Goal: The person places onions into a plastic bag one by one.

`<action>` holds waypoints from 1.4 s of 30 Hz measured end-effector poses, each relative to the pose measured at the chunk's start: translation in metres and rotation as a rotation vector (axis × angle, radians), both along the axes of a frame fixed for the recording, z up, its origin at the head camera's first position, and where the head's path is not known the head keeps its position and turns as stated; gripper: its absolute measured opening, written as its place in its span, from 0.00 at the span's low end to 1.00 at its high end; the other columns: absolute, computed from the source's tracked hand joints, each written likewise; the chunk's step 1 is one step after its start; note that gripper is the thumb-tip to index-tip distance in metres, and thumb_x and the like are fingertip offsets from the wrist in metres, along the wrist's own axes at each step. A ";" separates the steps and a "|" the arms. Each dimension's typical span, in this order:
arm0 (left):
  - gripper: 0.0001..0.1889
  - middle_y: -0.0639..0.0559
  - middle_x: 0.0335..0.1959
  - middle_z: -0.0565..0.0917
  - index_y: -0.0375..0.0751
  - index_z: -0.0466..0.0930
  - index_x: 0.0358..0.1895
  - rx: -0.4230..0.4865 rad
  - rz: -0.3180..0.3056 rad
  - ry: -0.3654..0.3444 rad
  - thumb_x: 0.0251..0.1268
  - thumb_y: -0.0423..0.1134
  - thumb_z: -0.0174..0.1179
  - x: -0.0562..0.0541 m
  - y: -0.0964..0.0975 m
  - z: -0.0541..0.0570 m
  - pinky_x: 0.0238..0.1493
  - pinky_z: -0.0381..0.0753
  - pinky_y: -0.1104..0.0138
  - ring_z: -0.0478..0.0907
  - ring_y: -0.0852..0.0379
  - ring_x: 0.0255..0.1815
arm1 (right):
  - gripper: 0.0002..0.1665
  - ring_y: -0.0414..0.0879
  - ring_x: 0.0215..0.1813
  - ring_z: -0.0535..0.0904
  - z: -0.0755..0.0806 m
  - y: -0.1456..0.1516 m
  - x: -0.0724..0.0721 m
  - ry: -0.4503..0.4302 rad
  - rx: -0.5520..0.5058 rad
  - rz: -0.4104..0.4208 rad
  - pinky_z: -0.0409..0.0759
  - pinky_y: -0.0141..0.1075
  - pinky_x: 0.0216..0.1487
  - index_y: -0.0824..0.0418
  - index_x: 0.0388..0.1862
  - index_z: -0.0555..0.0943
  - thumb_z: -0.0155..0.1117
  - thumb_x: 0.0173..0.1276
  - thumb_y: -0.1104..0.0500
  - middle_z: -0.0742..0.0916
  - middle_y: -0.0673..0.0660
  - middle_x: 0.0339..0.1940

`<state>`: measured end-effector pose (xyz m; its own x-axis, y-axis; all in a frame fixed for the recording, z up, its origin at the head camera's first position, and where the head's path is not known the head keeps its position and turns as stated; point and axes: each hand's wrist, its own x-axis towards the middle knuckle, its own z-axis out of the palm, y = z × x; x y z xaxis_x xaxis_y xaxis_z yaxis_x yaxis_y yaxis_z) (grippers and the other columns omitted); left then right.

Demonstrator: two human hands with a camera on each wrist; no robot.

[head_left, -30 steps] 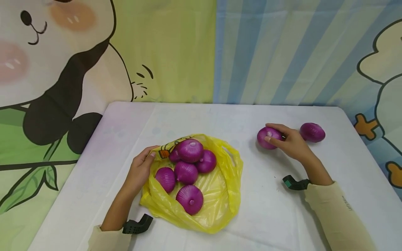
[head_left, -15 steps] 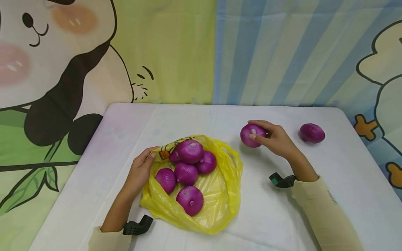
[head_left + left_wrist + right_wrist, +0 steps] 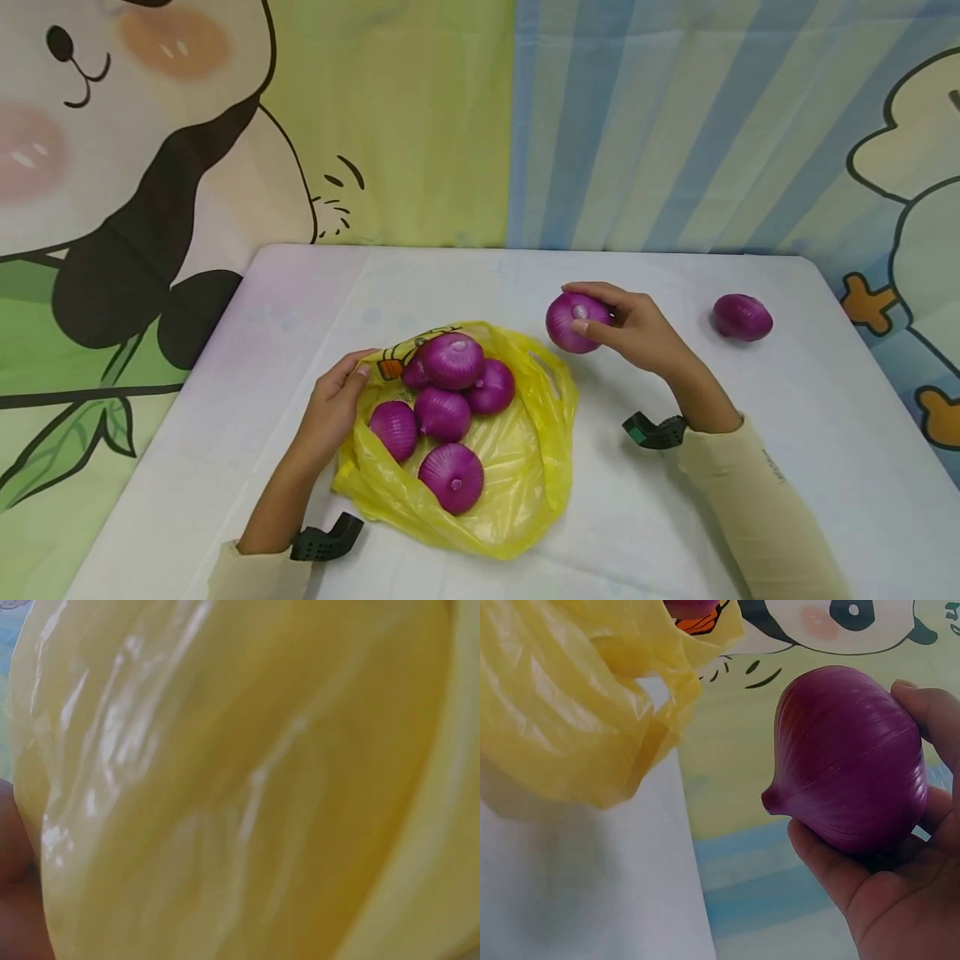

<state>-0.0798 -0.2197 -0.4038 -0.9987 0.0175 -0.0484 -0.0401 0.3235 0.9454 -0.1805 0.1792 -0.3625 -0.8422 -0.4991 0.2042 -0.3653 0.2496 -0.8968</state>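
Observation:
My right hand (image 3: 637, 327) grips a purple onion (image 3: 576, 322) between thumb and fingers, just beyond the right far rim of a yellow plastic bag (image 3: 525, 492). In the right wrist view the same onion (image 3: 847, 757) shows its pointed stem end, with the bag's handle to its left. My left hand (image 3: 335, 406) pinches the left edge of the bag, whose mouth stands wide. Several purple onions (image 3: 442, 414) lie inside, piled mostly to the left. Yellow plastic (image 3: 240, 787) fills the left wrist view, with part of the hand at its left edge.
A single purple onion (image 3: 742, 317) lies at the far right of the white table (image 3: 645, 517). Behind the table's far edge hangs a cartoon-printed cloth (image 3: 420, 125). Black camera mounts (image 3: 327, 537) sit at both wrists.
My right hand has carried its onion leftward from near the lone onion toward the bag. The left hand and the bag have stayed in place.

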 end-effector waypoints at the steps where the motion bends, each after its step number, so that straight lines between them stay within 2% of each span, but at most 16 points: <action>1: 0.21 0.47 0.58 0.77 0.42 0.73 0.64 0.000 0.000 0.000 0.80 0.48 0.40 0.000 0.000 0.000 0.62 0.65 0.69 0.68 0.56 0.62 | 0.27 0.51 0.56 0.77 0.000 -0.003 0.000 -0.003 -0.006 0.005 0.80 0.35 0.49 0.61 0.66 0.75 0.64 0.68 0.64 0.78 0.57 0.63; 9: 0.21 0.46 0.58 0.77 0.41 0.73 0.64 0.003 -0.002 0.001 0.80 0.48 0.40 0.000 -0.001 0.001 0.62 0.65 0.70 0.69 0.56 0.62 | 0.27 0.51 0.57 0.77 0.005 -0.028 0.004 -0.028 -0.063 0.079 0.81 0.39 0.49 0.64 0.66 0.74 0.65 0.67 0.66 0.77 0.56 0.64; 23: 0.21 0.44 0.56 0.78 0.38 0.73 0.63 0.039 0.004 0.013 0.80 0.46 0.41 0.000 -0.001 0.001 0.58 0.67 0.75 0.70 0.55 0.60 | 0.28 0.50 0.53 0.79 0.015 -0.072 0.011 0.023 -0.123 0.236 0.82 0.42 0.48 0.64 0.65 0.75 0.66 0.65 0.67 0.77 0.58 0.63; 30: 0.20 0.43 0.56 0.78 0.39 0.73 0.63 0.032 0.009 0.006 0.81 0.45 0.40 -0.001 0.000 0.001 0.58 0.66 0.75 0.70 0.54 0.59 | 0.28 0.50 0.56 0.78 0.019 -0.093 0.014 0.046 -0.142 0.322 0.81 0.44 0.50 0.63 0.65 0.75 0.67 0.65 0.65 0.78 0.57 0.62; 34: 0.20 0.44 0.56 0.78 0.40 0.73 0.63 0.022 0.008 0.004 0.80 0.46 0.40 -0.002 0.000 0.001 0.58 0.66 0.74 0.70 0.54 0.59 | 0.28 0.50 0.58 0.77 0.017 -0.105 0.017 0.049 -0.158 0.382 0.80 0.44 0.51 0.65 0.65 0.75 0.66 0.65 0.67 0.78 0.59 0.63; 42: 0.20 0.42 0.55 0.78 0.38 0.73 0.63 0.030 0.015 0.015 0.81 0.45 0.41 -0.001 0.000 -0.001 0.56 0.67 0.75 0.70 0.55 0.58 | 0.29 0.50 0.58 0.76 0.015 -0.135 0.027 -0.015 -0.200 0.566 0.80 0.45 0.51 0.67 0.65 0.74 0.66 0.65 0.67 0.76 0.64 0.64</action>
<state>-0.0812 -0.2196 -0.4051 -0.9994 0.0042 -0.0329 -0.0302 0.2941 0.9553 -0.1533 0.0440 -0.3474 -0.4599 -0.8242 0.3305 -0.3790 -0.1544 -0.9124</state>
